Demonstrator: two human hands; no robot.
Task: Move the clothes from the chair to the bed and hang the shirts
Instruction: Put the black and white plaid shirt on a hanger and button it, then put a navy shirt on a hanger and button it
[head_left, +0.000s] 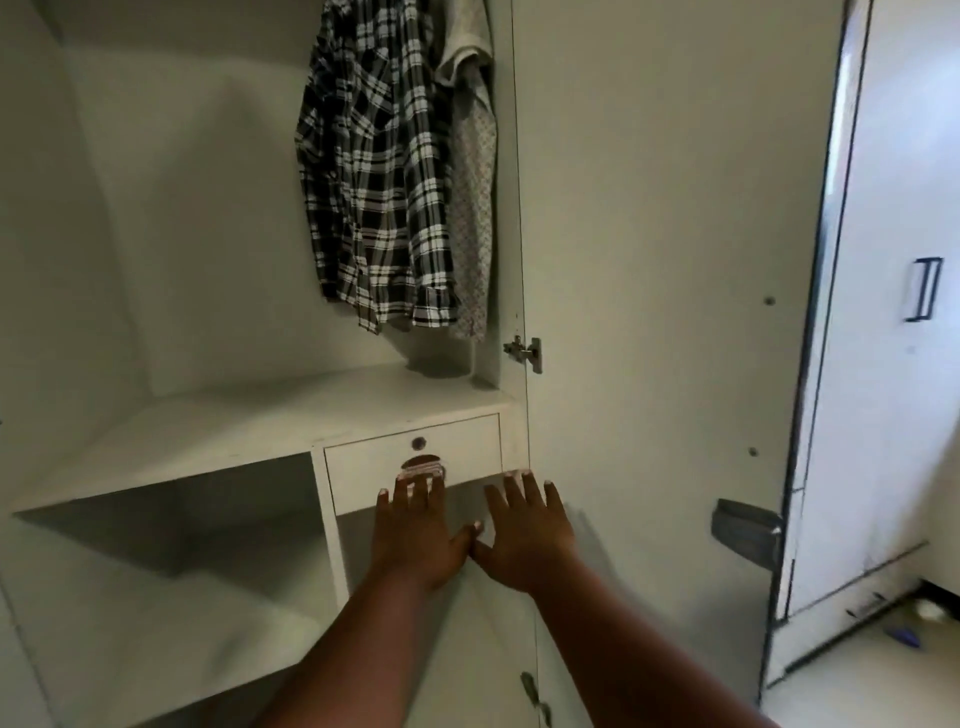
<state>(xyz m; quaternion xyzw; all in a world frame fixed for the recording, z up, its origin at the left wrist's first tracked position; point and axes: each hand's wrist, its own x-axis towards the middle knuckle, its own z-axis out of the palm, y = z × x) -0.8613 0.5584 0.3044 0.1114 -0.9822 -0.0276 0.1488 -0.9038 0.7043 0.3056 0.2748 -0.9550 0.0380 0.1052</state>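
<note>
Up top in the wardrobe: two shirts hang side by side against the right wall, so the hanging part looks done for these two at least.
Plaid shirt (376, 171): black and white check, hanging long, with its hem ending well above the shelf. A cuffed sleeve dangles at the lower right.
Pale shirt (471, 208): tucked just behind and to the right of the plaid one, light fabric with a tiny print, touching it along the edge. Can't tell what either is hung from, the top is cut off.
Shelf (234, 436): white board under the shirts, with open cubbies below it on the left.
Drawer (413, 462): small white one under the right end of the shelf, pushed in, with a round keyhole and a scooped pull.
Left hand (415, 540): flat, fingers straight and a bit spread, holding nothing. Fingertips sit over the drawer front right by the pull, though I can't tell if they're actually touching it.
Right hand (524, 535): same deal, fingers splayed and empty, just beside the left hand, thumbs nearly meeting. It's down by the drawer's right corner, and a bit blurry.
Wardrobe door (675, 260): swung open on the right, hinge visible near the shelf.
Other door (893, 312): white with a dark handle, far right.
Chair and bed: out of shot.
</note>
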